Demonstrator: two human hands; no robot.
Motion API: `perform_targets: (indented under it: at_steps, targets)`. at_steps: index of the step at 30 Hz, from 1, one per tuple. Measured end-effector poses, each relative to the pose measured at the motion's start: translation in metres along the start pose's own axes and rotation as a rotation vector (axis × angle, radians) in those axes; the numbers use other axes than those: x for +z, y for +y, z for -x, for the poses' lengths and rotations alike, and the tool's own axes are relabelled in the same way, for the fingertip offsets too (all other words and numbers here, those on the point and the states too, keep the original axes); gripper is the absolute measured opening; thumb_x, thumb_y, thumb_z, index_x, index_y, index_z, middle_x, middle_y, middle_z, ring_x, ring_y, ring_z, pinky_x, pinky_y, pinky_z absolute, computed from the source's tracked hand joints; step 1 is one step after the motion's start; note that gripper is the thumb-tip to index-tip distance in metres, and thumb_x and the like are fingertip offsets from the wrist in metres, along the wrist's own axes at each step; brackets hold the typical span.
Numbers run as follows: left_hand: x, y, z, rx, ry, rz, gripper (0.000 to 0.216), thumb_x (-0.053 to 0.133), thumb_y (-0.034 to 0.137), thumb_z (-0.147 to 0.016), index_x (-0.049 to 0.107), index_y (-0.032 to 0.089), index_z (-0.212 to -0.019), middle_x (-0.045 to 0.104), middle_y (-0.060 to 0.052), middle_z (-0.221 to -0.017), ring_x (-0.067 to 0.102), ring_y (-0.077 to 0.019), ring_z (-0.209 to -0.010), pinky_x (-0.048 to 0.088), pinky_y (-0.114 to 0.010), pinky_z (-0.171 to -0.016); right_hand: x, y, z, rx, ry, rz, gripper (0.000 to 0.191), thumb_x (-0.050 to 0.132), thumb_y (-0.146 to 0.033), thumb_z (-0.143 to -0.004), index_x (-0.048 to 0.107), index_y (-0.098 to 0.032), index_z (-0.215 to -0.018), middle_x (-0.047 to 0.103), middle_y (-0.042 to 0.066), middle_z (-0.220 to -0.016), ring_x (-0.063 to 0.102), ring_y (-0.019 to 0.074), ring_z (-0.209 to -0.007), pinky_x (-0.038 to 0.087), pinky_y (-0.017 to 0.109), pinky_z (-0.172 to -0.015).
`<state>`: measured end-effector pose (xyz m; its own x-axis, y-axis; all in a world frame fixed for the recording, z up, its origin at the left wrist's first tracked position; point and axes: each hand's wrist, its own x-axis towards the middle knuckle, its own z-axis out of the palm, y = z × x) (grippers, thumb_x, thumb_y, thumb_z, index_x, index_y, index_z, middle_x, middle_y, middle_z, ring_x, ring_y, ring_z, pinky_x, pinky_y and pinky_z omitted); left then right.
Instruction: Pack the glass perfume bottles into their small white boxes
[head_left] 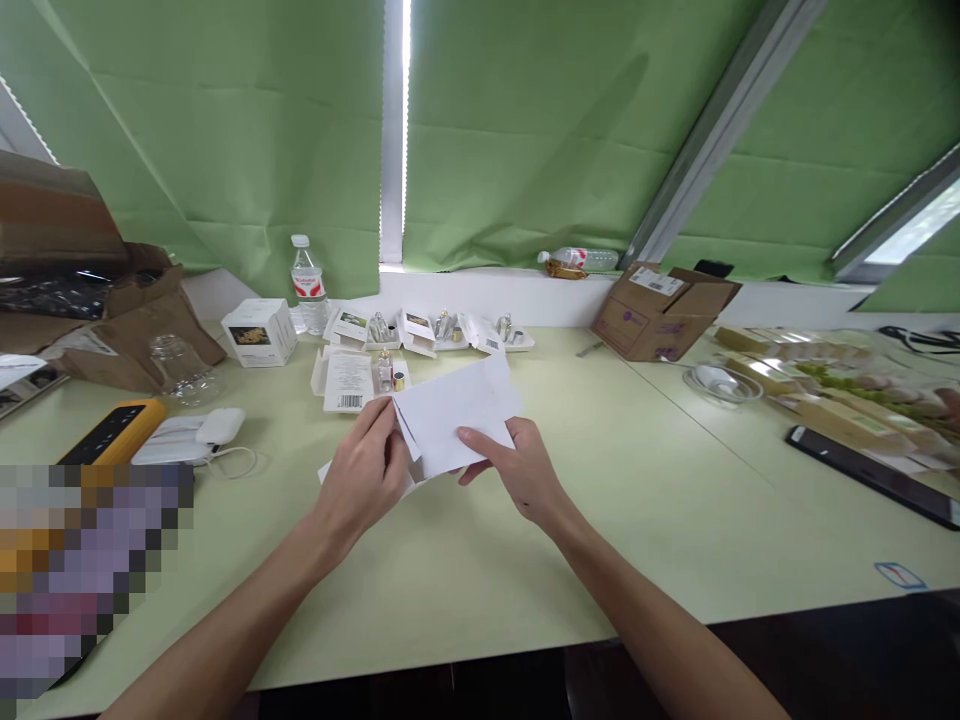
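Between my two hands is a white folding carton [454, 410], held tilted above the green table with flaps standing out at its ends. My left hand [367, 460] is closed on its left end, by a loose flap. My right hand [517, 460] grips the right side, thumb on the upper panel and fingers underneath. Just beyond it, an opened white box [349, 380] with a barcode lies beside a small glass bottle [385, 372] and a gold-and-black cap [399, 381]. Several similar opened boxes [417, 330] with small bottles stand in a row behind.
A closed white box [260, 332] and a water bottle [307, 285] stand back left, near a brown paper bag [142, 330]. Power banks [172, 438] lie left. A cardboard box [660, 312] sits back right; a black phone-like slab [870, 475] and yellowish packages [847, 420] lie right.
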<state>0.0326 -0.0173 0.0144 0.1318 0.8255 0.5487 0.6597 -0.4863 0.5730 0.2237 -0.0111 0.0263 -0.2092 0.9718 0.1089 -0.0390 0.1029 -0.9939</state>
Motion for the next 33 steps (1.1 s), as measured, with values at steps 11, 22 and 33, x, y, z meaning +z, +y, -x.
perform_targets:
  at_steps: [11,22,33]
  targets:
    - [0.0016,-0.0021,-0.0012,-0.034,0.041,-0.046,0.037,0.037,0.013,-0.090,0.056,0.022,-0.121,0.057,-0.006,-0.125,0.056,-0.0208,-0.111,0.047,-0.033,-0.089,-0.0019,-0.0014,0.0002,0.073,-0.013,0.068,0.026,0.063,-0.035,-0.082,0.067,-0.010,-0.077,0.069,0.009,-0.068,0.065,0.0186,-0.054,0.057,0.030,-0.053]
    - [0.0052,-0.0066,0.0003,-0.060,0.090,-0.053,0.038,0.040,0.012,-0.086,0.049,0.022,-0.122,0.058,-0.006,-0.122,0.058,-0.0206,-0.106,0.047,-0.031,-0.084,-0.0032,0.0007,-0.0012,0.125,-0.050,0.060,0.029,0.064,-0.037,-0.081,0.067,-0.008,-0.079,0.070,0.011,-0.067,0.067,0.0207,-0.054,0.058,0.033,-0.053]
    - [0.0024,-0.0040,0.0005,-0.135,0.098,-0.052,0.024,0.045,0.013,-0.080,0.046,0.022,-0.102,0.064,-0.001,-0.087,0.051,-0.0142,-0.054,0.039,-0.027,-0.054,-0.0029,-0.0002,-0.0008,0.103,-0.086,0.078,0.030,0.063,-0.040,-0.083,0.066,-0.010,-0.085,0.071,0.011,-0.076,0.067,0.0186,-0.057,0.056,0.028,-0.049]
